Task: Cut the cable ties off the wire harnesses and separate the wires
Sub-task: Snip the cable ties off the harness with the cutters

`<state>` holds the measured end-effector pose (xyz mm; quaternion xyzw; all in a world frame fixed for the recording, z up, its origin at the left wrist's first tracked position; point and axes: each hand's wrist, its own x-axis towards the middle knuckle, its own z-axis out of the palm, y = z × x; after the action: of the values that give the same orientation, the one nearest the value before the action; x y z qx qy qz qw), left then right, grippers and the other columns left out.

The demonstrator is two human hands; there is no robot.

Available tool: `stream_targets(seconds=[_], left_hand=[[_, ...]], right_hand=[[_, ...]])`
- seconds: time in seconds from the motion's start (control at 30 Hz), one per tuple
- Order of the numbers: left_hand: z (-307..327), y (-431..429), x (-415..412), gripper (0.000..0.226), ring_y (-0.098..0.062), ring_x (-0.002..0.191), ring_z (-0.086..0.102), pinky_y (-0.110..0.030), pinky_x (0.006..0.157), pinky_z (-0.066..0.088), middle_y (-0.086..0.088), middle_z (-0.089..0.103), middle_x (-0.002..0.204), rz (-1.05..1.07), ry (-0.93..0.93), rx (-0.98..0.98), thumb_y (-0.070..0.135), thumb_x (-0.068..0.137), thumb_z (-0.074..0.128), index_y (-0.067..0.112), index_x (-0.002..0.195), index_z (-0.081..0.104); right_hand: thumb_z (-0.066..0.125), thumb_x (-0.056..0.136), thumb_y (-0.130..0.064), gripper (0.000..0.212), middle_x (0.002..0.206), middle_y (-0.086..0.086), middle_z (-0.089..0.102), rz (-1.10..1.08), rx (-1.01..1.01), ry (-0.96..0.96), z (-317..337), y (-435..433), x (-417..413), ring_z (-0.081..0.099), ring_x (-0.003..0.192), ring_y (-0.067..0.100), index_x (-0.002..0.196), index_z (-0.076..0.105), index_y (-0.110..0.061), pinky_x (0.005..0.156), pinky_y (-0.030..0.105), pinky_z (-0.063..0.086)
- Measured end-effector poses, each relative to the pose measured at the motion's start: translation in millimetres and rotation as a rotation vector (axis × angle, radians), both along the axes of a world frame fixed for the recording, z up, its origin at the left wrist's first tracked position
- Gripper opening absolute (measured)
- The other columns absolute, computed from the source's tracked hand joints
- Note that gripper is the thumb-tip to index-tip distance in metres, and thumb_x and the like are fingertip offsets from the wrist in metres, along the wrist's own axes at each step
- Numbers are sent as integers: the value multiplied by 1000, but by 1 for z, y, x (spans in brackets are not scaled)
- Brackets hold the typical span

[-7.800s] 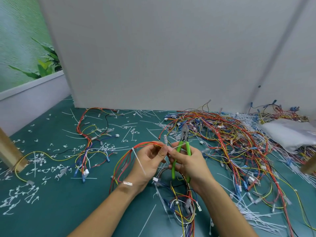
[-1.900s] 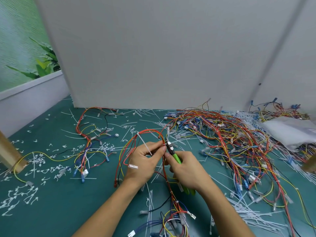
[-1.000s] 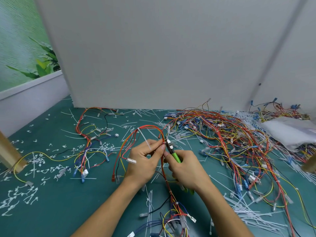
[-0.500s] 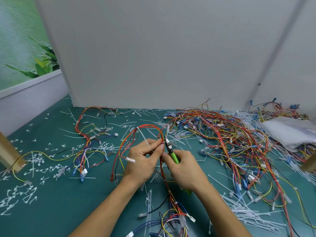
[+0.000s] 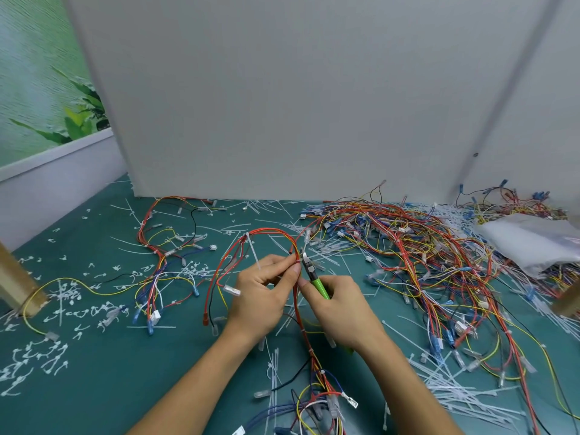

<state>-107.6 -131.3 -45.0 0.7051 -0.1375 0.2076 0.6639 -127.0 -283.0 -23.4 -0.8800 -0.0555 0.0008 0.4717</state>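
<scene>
A wire harness (image 5: 266,233) of red, orange and yellow wires arches over the green table. My left hand (image 5: 266,293) pinches the bundle near a white cable tie. A second white cable tie (image 5: 254,252) sticks out of the arch further left. My right hand (image 5: 339,306) grips green-handled cutters (image 5: 315,279), whose jaws sit at the bundle right beside my left fingertips. The harness runs down between my wrists to connectors at the bottom edge.
A big heap of harnesses (image 5: 408,246) covers the table's right side, with a white plastic bag (image 5: 530,237) on it. A smaller wire bundle (image 5: 163,262) lies at the left. Cut tie scraps (image 5: 62,309) litter the table. A grey partition (image 5: 282,105) stands behind.
The hands stay together on the harness. The arch of wires has shifted a little, and the cutter jaws have stayed close at the bundle by my left fingertips.
</scene>
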Motion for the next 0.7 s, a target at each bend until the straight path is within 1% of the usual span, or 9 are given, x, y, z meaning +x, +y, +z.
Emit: stream_targets(seconds=[0.1,0.23,0.3,0.4,0.5,0.57,0.63,0.7], left_hand=[[1,0,0,30,-10,86,69,-20,78,53,4,74,92,5,-6,-6,3,90,70,30,101,76],[-1,-1,1,27,-14,87,69,-25,79,54,-1,73,92,3,-13,0,2,90,70,25,102,77],[-2,-1,2,24,-16,88,70,-27,79,55,-1,74,92,6,-20,11,1,90,70,20,104,77],[-4,0,3,22,-16,88,70,-30,79,56,-1,74,93,19,-34,31,3,90,70,15,106,78],[-4,0,3,21,-15,87,70,-27,77,55,-1,74,93,18,-42,29,2,89,70,14,106,78],[-5,-1,3,22,-15,86,70,-25,77,54,-1,74,92,11,-37,20,2,90,70,16,105,78],[-4,0,4,24,-15,87,70,-26,78,54,-1,74,92,9,-31,7,2,90,70,20,104,78],[-3,0,4,26,-15,87,70,-26,79,55,0,74,93,13,-30,-7,3,90,71,26,102,77]], right_hand=[[55,101,-48,48,48,-5,45,18,29,8,-1,1,1,44,40,15,63,47,-20,36,25,39],[55,102,-47,48,48,-3,47,20,30,16,-2,2,1,44,40,16,64,50,-19,37,28,40],[55,101,-47,49,50,-1,48,13,29,24,-2,2,1,45,42,18,65,52,-13,39,31,41],[55,101,-47,52,54,3,49,-1,39,28,-2,2,1,47,46,20,76,58,-2,43,35,43],[55,101,-46,51,56,4,50,-1,40,29,-2,2,1,47,49,20,80,61,0,47,36,43],[55,101,-46,52,54,2,48,-2,32,29,-2,2,1,46,47,19,76,59,-1,46,35,43],[55,101,-46,50,47,-5,41,-3,25,17,-3,1,1,41,41,17,65,51,-11,42,32,39],[56,101,-46,48,45,-6,39,3,26,10,-3,1,1,39,39,16,63,45,-19,38,27,35]])
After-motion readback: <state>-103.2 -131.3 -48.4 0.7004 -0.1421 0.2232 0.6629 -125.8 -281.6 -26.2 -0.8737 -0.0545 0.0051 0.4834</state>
